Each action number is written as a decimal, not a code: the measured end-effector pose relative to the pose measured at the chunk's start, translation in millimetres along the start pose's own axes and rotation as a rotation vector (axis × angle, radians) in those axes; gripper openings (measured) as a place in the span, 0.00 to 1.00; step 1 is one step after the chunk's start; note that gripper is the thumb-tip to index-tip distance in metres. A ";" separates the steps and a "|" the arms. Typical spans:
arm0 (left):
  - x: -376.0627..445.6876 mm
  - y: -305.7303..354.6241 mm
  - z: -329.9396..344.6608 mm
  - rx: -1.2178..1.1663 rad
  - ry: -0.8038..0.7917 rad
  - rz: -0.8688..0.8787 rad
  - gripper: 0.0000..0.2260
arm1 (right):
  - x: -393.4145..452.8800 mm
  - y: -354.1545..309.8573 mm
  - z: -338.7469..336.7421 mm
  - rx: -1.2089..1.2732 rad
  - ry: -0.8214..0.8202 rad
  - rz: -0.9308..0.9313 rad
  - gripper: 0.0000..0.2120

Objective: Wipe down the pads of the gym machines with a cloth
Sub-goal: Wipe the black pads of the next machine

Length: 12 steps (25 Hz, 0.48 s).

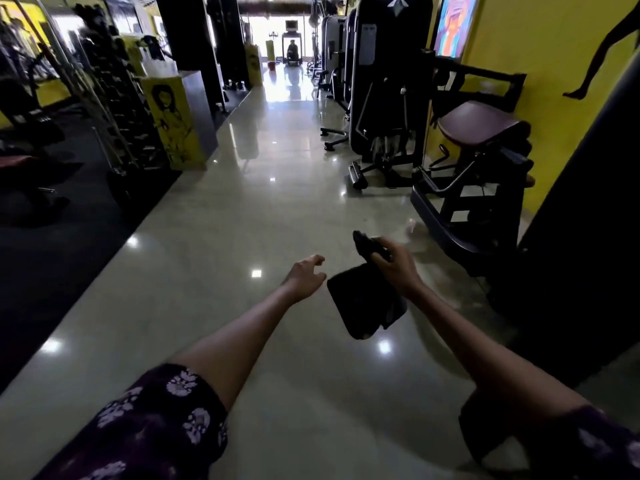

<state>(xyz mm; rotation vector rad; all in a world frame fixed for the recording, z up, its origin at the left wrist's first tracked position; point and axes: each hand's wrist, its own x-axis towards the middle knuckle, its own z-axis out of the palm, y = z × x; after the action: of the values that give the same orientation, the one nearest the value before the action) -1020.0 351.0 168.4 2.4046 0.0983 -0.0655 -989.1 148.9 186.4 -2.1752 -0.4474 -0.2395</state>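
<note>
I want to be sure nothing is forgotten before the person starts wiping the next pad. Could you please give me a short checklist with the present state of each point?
1. Cloth in hand: ok. The right hand has the dark cloth in its grip, and it hangs down freely.
2. Left hand free: ok, open and empty.
3. Pad in sight: ok. The maroon pad is ahead on the right by the yellow wall.
4. Cloth touching the pad: not ok, they are well apart.
5. Floor on the way clear: ok.
6. Cloth damp or clean: cannot tell.

Aisle floor (263,188) open; machines (388,98) prob. crowd rt.
</note>
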 end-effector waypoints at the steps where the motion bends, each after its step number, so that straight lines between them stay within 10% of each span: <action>1: 26.2 -0.9 -7.8 -0.005 0.008 -0.003 0.20 | 26.7 6.2 3.8 0.001 -0.004 0.003 0.14; 12: 324.3 -51.6 -73.6 -0.112 0.052 -0.029 0.18 | 322.5 71.0 88.3 0.027 -0.008 -0.008 0.15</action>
<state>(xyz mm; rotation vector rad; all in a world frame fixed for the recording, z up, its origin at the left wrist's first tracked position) -700.2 455.7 164.3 2.2931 0.1566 -0.0104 -664.1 255.0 187.0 -2.1494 -0.4615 -0.2278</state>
